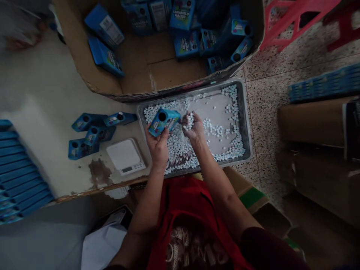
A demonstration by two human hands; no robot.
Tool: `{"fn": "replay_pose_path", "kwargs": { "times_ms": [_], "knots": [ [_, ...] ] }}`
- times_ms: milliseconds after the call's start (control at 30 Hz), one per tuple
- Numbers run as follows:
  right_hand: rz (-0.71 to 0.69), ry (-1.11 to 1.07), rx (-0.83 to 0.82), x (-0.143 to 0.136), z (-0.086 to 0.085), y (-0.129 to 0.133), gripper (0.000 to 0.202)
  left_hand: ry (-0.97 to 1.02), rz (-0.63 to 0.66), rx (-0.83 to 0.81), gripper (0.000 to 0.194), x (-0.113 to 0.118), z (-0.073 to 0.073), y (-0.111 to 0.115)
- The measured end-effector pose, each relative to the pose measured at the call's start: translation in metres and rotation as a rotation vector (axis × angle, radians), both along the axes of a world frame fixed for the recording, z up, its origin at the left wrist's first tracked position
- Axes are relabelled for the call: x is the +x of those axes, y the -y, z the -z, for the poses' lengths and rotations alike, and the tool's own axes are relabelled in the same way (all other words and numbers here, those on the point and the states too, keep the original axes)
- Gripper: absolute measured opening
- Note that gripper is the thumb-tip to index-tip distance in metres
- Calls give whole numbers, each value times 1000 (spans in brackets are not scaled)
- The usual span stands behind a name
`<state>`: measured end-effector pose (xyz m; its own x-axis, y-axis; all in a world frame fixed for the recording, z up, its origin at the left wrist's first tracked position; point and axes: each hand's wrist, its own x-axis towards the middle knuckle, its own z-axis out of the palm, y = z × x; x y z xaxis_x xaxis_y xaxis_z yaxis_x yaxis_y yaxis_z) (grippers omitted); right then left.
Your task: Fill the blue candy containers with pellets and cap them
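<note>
My left hand grips a blue candy box with a round dark hole in its upper face, held tilted over the left part of a metal tray. Just right of the box, my right hand is cupped palm up, its fingers curled around a small heap of pale candies. Many more loose white and light-blue candies lie spread in the tray, thickest at its left and along the edges.
A digital scale sits left of the tray, with several blue boxes behind it. Beyond the tray stands a large cardboard carton holding more blue boxes. Stacked blue boxes line the far left. Brown cartons stand at right.
</note>
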<state>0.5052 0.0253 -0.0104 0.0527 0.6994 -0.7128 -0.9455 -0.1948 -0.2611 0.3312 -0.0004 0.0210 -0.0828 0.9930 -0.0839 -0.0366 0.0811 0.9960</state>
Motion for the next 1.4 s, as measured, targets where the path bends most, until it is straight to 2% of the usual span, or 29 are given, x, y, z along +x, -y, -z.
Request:
{"fn": "replay_pose_path", "kwargs": {
  "times_ms": [67,133,267,400,600,867,1167,1300,1400],
  "knots": [
    [45,-88,54,4,-23,5,29,-135,24,44,65,-20,-2,-5],
    [76,-60,143,5,-48,9,27,-241,107,47,60,-32,-3,-7],
    [48,227,314,-6,-90,6,27,-363,215,48,50,-33,-6,-3],
    [-9,516,333,-23,-109,-2,38,-354,246,64,45,-27,-12,4],
    [-84,670,356,-34,-112,-4,44,-329,241,22,47,-26,-11,7],
    [-15,668,461,-43,-110,-2,52,-351,230,-11,44,-29,-10,6],
    [-19,740,497,-48,-101,1,58,-365,245,25,43,-30,-9,1],
    [-54,754,522,-50,-94,0,57,-335,255,49,42,-31,-3,0],
    [-108,846,602,-42,-82,7,57,-345,243,62,46,-35,10,-7]
  ]
}}
